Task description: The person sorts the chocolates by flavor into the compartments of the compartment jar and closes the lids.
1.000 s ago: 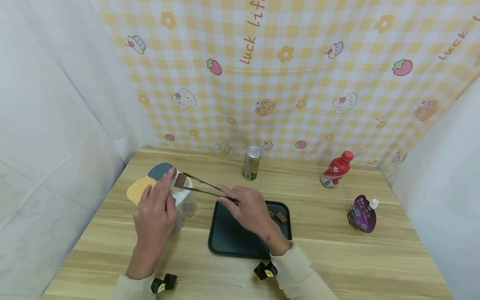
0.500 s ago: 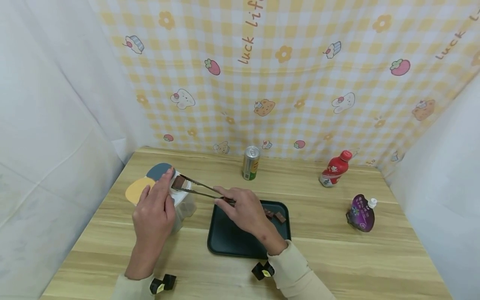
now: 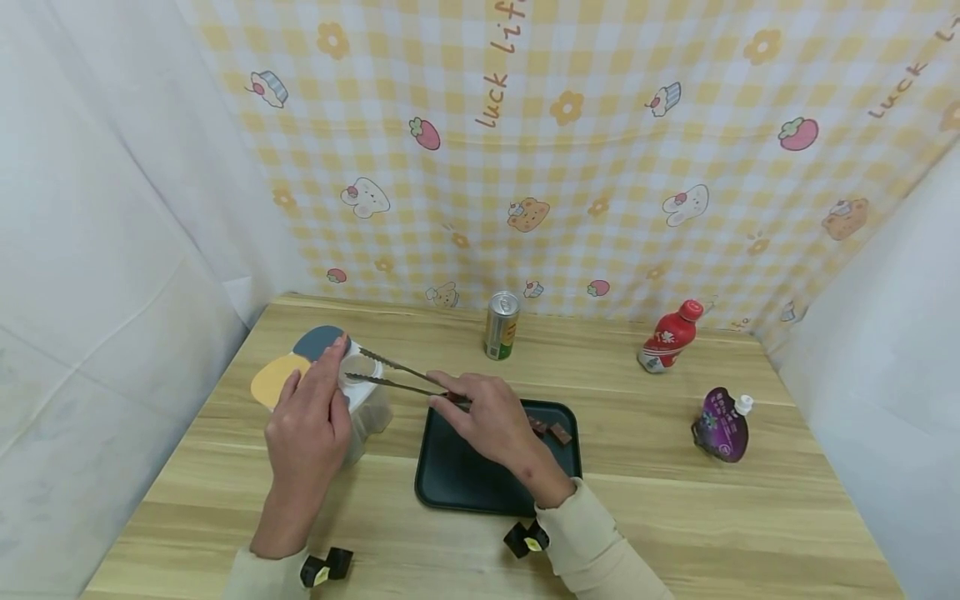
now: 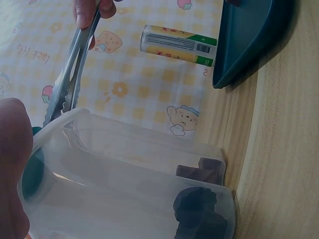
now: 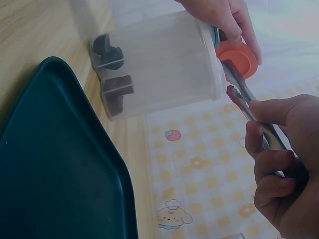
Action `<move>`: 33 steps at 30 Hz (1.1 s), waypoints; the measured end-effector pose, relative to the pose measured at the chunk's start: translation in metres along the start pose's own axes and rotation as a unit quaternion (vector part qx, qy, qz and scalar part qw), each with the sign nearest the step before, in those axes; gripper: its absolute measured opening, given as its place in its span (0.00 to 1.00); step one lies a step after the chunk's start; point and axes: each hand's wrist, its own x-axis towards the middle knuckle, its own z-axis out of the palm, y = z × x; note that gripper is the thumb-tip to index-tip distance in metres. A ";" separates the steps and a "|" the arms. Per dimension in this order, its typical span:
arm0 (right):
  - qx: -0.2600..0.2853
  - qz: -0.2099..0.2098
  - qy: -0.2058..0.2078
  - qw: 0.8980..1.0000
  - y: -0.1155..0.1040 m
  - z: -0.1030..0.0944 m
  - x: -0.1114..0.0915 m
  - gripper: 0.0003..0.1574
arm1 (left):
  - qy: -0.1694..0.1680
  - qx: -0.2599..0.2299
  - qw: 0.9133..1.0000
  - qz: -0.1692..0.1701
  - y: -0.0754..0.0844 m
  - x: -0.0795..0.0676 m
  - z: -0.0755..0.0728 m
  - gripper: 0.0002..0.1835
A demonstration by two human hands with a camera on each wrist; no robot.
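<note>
My left hand [image 3: 310, 429] rests on top of a clear storage container [image 3: 373, 417] with a white top, fingers straight. The top has blue [image 3: 318, 340] and yellow [image 3: 272, 381] flap lids and a round hole on the right. My right hand [image 3: 483, 415] grips metal tongs [image 3: 405, 369]. Their tips stand apart over the hole with nothing between them. At the container's bottom, the left wrist view shows brown chocolate pieces [image 4: 204, 174] in one compartment and darker pieces [image 4: 197, 204] in another. More chocolate pieces [image 3: 559, 434] lie on a dark tray [image 3: 465, 487], partly hidden by my right arm.
Behind the tray stands a drink can [image 3: 502, 327]. A red bottle [image 3: 667, 337] and a purple spout pouch [image 3: 722, 425] are on the right of the wooden table [image 3: 645, 533]. A patterned curtain [image 3: 465, 167] hangs behind.
The tongs held a brown chocolate piece over the hole and lowered it slightly. Now their tips are apart and the piece has left them. My left hand has stayed in place.
</note>
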 end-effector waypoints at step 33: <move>-0.099 0.201 -0.003 0.975 0.039 -0.061 -0.104 0.22 | 0.009 0.003 1.000 0.014 0.000 0.001 0.001 0.25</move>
